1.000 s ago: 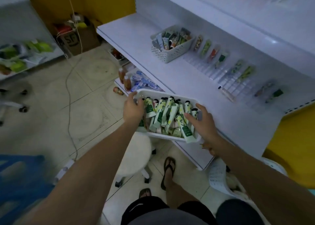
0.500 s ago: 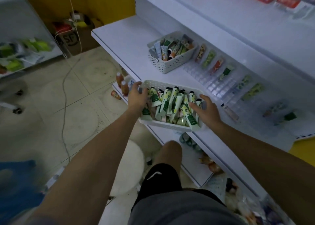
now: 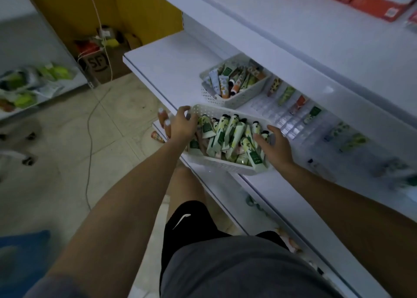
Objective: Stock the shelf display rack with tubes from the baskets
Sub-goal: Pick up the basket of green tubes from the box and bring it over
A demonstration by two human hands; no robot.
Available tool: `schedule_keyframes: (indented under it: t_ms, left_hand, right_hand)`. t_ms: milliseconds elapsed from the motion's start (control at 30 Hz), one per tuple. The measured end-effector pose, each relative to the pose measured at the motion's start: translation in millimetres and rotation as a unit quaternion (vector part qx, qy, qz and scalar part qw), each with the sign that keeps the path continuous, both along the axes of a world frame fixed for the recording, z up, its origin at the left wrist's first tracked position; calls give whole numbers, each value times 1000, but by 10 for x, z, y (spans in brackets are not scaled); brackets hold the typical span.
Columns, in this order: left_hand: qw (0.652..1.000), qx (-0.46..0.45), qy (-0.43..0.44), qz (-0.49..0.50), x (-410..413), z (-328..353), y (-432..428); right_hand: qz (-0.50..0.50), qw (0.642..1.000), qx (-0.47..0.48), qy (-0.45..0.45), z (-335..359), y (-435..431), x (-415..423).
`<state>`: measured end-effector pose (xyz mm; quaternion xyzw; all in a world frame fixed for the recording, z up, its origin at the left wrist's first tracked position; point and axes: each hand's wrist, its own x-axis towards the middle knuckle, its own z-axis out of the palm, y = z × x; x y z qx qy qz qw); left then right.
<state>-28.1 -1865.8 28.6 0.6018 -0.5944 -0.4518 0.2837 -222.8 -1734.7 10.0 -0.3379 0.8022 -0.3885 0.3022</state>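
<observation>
A white perforated basket (image 3: 223, 165) full of green-and-white tubes (image 3: 228, 135) sits at the front edge of the white shelf (image 3: 171, 63). My left hand (image 3: 181, 126) grips the basket's left rim. My right hand (image 3: 274, 145) holds its right end, fingers curled over the rim and tubes. A second white basket (image 3: 239, 99) with mixed tubes stands just behind it. To the right lies a clear display rack (image 3: 291, 121) with several tubes standing in its slots.
An upper shelf (image 3: 338, 33) overhangs the rack, with red boxes (image 3: 381, 2) on it. Lower shelves hold small bottles (image 3: 162, 117). A cardboard box (image 3: 101, 65) and a cable lie on the tiled floor to the left. My raised knee is below the basket.
Both hands have carried the basket up and forward from over the floor onto the shelf's front edge, close to the other basket. The view has moved closer to the shelf.
</observation>
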Motion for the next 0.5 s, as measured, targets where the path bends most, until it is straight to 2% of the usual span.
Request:
schedule_keyframes:
  t_ms: [133,300,400,500]
  left_hand:
    - [999,20,-15,-37,-28,-207,-396]
    - [988,-4,-69,-140,-45,-354,-932]
    - [974,-30,-52,-220,-4,-469,-1180]
    - [967,-38,-11,-253,75,-556,-1316]
  right_hand:
    - [-35,999,1,4,-190,-282,27]
    - [-151,988,-12,25,-383,-642,152]
    - [-187,982,-13,38,-413,-780,184]
    - [-207,978,-6,32,-401,-779,300]
